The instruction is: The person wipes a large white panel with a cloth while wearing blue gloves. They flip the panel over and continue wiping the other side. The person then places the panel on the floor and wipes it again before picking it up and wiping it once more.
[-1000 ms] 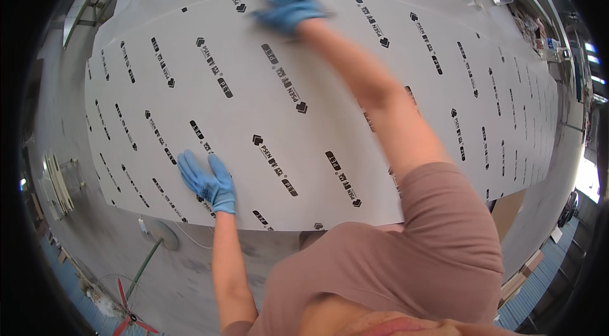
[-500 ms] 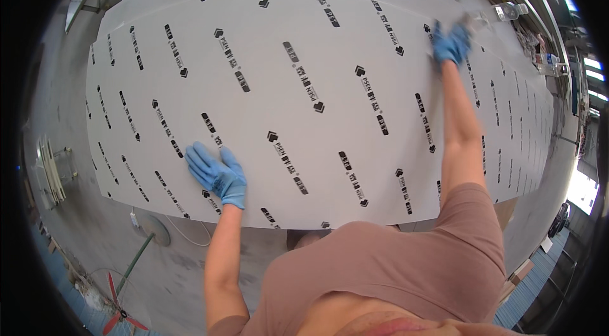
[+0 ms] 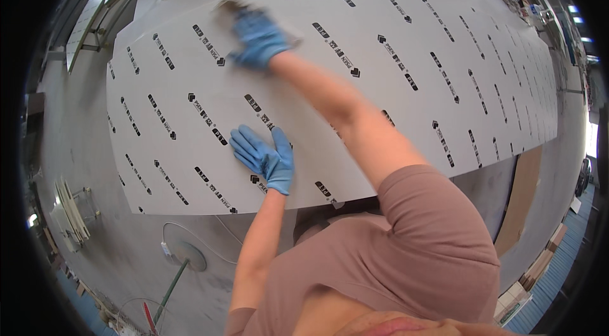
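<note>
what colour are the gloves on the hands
Blue, on both the left hand and right hand; seen in the head view.

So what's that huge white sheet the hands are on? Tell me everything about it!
The big white sheet is a long, flat panel with a smooth film-like face, printed all over with slanted rows of small black marks. It lies flat above a grey floor. The left hand, in a blue glove, presses flat near its close edge. The right hand, also gloved and blurred, touches it farther up.

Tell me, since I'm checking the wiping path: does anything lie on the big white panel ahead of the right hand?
Nothing visible does. The right hand, blurred, rests on the white printed panel with bare surface around it. The left hand lies flat nearer the panel's near edge, off to the side.
</note>
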Available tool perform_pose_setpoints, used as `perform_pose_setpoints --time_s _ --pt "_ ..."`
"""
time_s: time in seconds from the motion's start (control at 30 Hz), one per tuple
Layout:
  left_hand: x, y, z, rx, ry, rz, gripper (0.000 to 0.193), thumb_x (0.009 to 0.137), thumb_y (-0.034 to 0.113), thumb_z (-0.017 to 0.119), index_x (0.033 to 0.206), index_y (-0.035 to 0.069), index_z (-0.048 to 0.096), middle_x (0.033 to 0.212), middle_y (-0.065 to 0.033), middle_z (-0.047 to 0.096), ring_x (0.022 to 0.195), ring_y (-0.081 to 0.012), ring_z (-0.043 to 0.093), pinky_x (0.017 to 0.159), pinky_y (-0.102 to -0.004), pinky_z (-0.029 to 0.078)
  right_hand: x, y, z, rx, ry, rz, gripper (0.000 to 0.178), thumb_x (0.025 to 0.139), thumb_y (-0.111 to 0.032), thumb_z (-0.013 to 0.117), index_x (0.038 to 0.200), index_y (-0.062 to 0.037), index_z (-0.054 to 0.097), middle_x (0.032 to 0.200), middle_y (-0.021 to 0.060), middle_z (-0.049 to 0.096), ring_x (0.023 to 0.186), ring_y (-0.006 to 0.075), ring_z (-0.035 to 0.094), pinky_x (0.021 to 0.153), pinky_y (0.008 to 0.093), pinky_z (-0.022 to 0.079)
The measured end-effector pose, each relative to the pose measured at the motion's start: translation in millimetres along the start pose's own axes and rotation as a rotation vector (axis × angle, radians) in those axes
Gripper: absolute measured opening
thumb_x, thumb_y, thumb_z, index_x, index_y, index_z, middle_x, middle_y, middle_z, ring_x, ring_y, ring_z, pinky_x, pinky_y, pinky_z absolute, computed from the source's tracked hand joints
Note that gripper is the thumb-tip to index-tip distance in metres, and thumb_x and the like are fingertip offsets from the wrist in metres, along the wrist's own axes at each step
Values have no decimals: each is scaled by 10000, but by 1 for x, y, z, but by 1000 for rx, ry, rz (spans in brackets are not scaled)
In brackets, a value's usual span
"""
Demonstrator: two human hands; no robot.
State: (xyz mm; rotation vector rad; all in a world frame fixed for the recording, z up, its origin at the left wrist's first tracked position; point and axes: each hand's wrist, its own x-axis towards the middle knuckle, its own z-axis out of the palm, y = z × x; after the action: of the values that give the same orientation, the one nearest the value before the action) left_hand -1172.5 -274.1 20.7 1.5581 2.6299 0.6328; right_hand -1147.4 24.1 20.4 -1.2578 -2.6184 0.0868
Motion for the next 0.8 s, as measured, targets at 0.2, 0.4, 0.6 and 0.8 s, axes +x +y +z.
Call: perform_pose_setpoints --time_s 0.2,0.4,0.6,0.8 --pt "8 -121 -40 -412 60 110 728 999 268 708 1562 -59 385 1635 -290 359 1547 -431 301 1283 -536 239 -281 263 -99 -168 347 817 978 993 -602 587 1694 -61 173 1727 224 264 1608 354 235 1319 432 169" --pt "62 -312 -77 272 202 -103 746 1022 482 637 1542 -24 462 1616 -274 419 1525 -431 362 1264 -533 277 -509 305 -109 -516 -29 1716 1099 946 -855 354 1708 -91 144 1764 184 185 1629 367 181 1295 482 188" --pt "76 -357 -66 397 186 -226 815 1030 611 544 1563 1 450 1646 -241 405 1532 -416 363 1252 -525 285 -240 198 -69 -115 348 865 1108 926 -669 632 1705 -76 113 1762 196 163 1635 361 125 1326 467 131" --pt "74 -351 -70 398 198 -206 825 1018 629 551 1554 7 466 1627 -240 432 1525 -414 372 1252 -527 282 -117 -191 -1 376 373 -182 761 861 -509 695 1462 -63 559 1602 203 468 1529 341 386 1295 496 249"
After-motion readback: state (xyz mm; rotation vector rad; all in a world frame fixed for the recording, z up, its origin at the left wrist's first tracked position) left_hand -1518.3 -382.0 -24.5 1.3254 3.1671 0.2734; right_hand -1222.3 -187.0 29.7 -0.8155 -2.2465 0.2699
